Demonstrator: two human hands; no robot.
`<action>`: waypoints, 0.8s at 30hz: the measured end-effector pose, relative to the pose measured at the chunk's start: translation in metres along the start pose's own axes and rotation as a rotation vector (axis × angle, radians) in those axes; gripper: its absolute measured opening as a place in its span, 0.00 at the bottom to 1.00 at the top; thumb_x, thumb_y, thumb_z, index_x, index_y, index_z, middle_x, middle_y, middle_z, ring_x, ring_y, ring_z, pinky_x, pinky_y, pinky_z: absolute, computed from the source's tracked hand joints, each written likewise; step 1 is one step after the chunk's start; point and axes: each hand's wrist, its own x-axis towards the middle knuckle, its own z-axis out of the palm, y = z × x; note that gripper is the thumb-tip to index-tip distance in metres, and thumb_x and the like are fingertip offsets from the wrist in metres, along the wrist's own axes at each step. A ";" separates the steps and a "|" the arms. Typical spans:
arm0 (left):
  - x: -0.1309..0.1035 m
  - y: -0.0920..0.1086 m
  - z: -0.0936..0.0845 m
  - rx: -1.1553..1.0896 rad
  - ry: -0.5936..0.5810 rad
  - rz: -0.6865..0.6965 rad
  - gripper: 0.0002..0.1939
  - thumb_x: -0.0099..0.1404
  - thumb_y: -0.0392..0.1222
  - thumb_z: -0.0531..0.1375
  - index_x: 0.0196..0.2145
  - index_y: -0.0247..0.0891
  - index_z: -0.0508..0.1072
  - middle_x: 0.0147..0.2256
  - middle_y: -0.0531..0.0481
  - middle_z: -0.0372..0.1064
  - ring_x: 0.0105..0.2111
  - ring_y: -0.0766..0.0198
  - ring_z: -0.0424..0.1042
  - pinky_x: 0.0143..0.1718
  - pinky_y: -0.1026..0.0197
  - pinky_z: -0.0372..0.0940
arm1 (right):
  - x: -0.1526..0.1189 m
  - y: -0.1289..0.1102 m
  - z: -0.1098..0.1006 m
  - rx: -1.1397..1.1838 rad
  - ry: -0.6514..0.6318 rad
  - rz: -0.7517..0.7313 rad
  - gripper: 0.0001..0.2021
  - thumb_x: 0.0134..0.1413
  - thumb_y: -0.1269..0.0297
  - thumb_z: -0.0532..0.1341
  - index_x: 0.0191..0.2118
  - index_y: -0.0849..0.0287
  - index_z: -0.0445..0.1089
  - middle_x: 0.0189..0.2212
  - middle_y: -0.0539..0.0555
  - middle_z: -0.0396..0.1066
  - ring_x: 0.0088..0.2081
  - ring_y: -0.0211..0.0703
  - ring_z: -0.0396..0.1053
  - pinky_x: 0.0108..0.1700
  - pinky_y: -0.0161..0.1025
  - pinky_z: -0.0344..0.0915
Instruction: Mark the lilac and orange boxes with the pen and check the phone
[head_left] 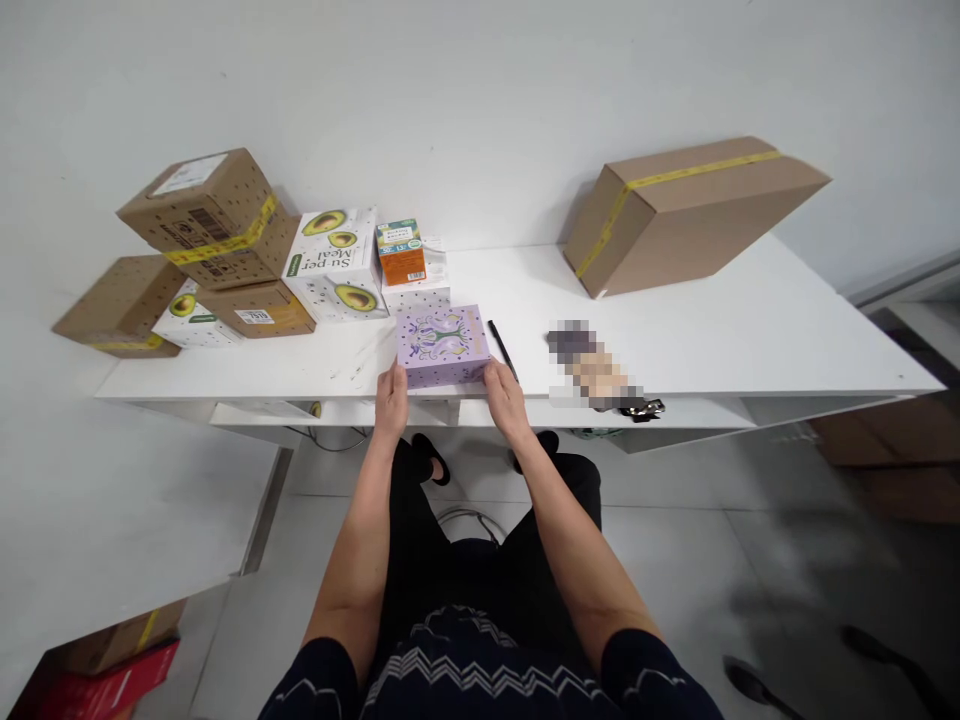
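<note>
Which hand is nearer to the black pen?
Right. The right hand is just beside the near end of the black pen; the left hand is farther off, at the left side of the lilac box.

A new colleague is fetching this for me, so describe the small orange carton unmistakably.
On the white table, find the large avocado-printed box reading "Su-per Meal". Just right of it, a low white box carries the small carton. Its orange lower part sets it apart from those white boxes and the lilac box in front.
</note>
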 end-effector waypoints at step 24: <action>-0.005 0.022 -0.008 -0.108 -0.007 0.046 0.33 0.69 0.67 0.44 0.57 0.45 0.69 0.54 0.41 0.68 0.57 0.52 0.65 0.57 0.48 0.64 | 0.001 -0.030 -0.003 0.071 0.042 -0.069 0.30 0.65 0.40 0.47 0.62 0.51 0.67 0.42 0.55 0.60 0.48 0.46 0.63 0.57 0.49 0.62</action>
